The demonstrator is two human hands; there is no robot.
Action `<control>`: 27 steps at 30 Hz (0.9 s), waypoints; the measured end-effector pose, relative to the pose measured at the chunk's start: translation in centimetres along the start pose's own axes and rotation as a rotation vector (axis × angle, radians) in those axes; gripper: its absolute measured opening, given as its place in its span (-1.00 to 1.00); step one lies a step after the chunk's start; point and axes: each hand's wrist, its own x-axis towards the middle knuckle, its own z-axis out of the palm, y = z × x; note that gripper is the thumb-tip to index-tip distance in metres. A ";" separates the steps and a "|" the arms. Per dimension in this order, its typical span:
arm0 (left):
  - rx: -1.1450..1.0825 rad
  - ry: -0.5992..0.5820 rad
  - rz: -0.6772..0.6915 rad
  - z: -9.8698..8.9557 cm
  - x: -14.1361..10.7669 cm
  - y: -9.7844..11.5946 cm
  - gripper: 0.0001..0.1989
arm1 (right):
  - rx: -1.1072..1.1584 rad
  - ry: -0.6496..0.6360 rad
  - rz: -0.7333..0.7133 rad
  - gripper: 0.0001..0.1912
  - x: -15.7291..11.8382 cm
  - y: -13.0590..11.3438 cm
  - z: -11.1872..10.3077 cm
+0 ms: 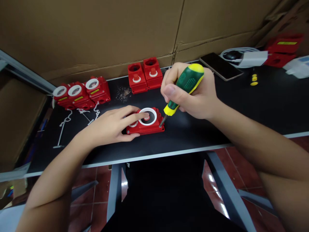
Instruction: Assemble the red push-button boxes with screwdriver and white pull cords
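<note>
A red plastic box (147, 129) with a white ring around a dark round face lies on the black tabletop before me. My left hand (116, 124) grips it from the left, with the thumb along its near side and a finger reaching into the ring. My right hand (199, 98) is wrapped round a green and yellow screwdriver (189, 80), held tilted. Its tip meets a screw at the box's near right corner. Another screw shows at the near left corner. My left fingers hide part of the box's left end.
Red boxes with white rings (80, 93) and hammers (60, 135) on cords lie left. Two open red boxes (145, 75) stand behind, beside dark crumbs (123, 94). Right are a phone (220, 66), white charger (253, 59), yellow pieces (254, 79) and stacked red boxes (282, 48). Cardboard (108, 32) backs the table.
</note>
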 end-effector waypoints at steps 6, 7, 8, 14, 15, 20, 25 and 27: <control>0.006 0.001 0.008 0.0 0.1 0.1 -0.49 | -0.022 -0.013 -0.003 -0.39 -0.1 -0.4 -0.1; 0.003 0.001 0.008 0.1 0.1 0.0 -0.48 | -0.028 -0.018 -0.002 -0.39 -0.1 -0.4 -0.1; 0.001 0.002 0.007 0.1 0.1 0.0 -0.47 | -0.034 -0.025 -0.008 -0.38 -0.1 -0.4 0.0; 0.017 0.005 0.016 0.1 -0.1 -0.1 -0.49 | -0.005 -0.108 -0.095 -0.51 -0.2 0.3 -0.5; 0.013 0.003 0.015 0.1 -0.1 -0.1 -0.49 | -0.006 -0.129 -0.088 -0.53 -0.1 0.4 -0.7; 0.003 0.013 0.010 0.3 0.0 -0.2 -0.48 | -0.068 -0.204 -0.048 -0.44 0.0 0.9 -1.4; 0.006 0.004 0.016 0.2 0.0 -0.3 -0.50 | -0.027 -0.226 -0.026 -0.39 0.0 0.7 -1.4; 0.012 -0.009 0.015 0.2 0.1 -0.3 -0.49 | 0.027 -0.249 -0.022 -0.41 0.0 0.7 -1.4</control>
